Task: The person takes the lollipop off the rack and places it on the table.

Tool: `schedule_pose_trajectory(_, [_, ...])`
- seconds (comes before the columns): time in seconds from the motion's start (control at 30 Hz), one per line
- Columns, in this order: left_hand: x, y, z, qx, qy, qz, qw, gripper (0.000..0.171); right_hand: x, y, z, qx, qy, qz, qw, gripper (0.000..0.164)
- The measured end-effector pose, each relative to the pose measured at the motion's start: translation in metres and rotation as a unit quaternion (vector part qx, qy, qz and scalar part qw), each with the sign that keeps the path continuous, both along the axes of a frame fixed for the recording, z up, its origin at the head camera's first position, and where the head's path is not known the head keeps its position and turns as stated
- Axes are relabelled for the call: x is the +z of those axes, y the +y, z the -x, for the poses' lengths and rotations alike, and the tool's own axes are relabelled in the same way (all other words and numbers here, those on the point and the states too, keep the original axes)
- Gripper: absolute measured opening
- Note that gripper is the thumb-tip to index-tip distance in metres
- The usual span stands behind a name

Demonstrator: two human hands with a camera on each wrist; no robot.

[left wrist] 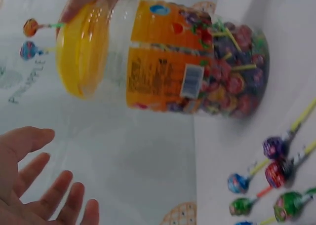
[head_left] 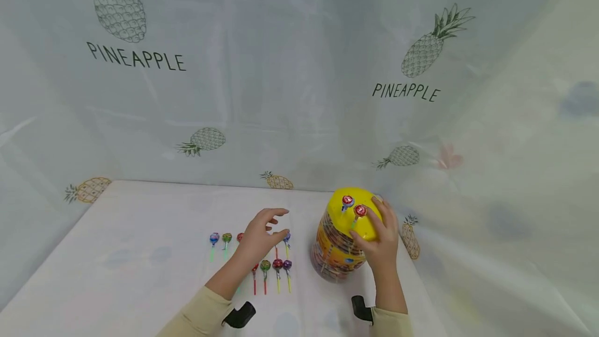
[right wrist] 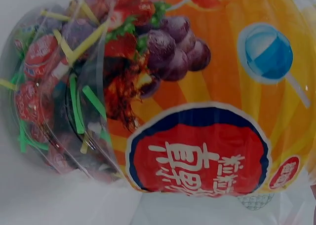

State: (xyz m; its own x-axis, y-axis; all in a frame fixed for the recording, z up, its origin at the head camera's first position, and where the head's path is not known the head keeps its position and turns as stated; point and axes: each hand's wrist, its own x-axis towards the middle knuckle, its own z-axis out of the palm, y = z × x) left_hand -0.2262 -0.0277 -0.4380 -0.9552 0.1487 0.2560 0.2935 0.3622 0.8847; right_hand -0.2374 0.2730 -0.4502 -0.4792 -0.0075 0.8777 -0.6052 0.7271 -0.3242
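Observation:
A large clear jar (head_left: 337, 254) of lollipops with a yellow lid (head_left: 343, 217) stands upright on the right of the table in the head view. Two lollipops (head_left: 347, 201) stick up from the lid. My right hand (head_left: 383, 238) grips the lid from the right, its fingers bent over the top close to the nearer lollipop. My left hand (head_left: 259, 235) hovers left of the jar above the laid-out lollipops (head_left: 265, 266), fingers apart and nothing held. In the left wrist view that hand (left wrist: 42, 185) is spread. The right wrist view shows the jar's label (right wrist: 197, 146) and the wrapped candies inside.
Lollipops lie in two rows on the white table (head_left: 154, 238), partly hidden behind my left hand and forearm. A pale curtain (head_left: 281, 77) printed with pineapples hangs behind the table and along its right side.

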Motion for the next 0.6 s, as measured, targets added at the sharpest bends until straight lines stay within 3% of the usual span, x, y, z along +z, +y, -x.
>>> schedule_pose_trajectory(0.3, [0.017,0.043,0.003,-0.060,0.034,-0.062,0.9957,0.037,-0.001,-0.009,-0.007,-0.048,0.005,0.010,0.999,0.059])
schedule_pose_trajectory(0.6, [0.030,0.075,-0.001,-0.066,0.058,-0.068,0.9938,0.038,-0.002,-0.010,-0.011,-0.063,0.001,0.012,0.998,0.060])
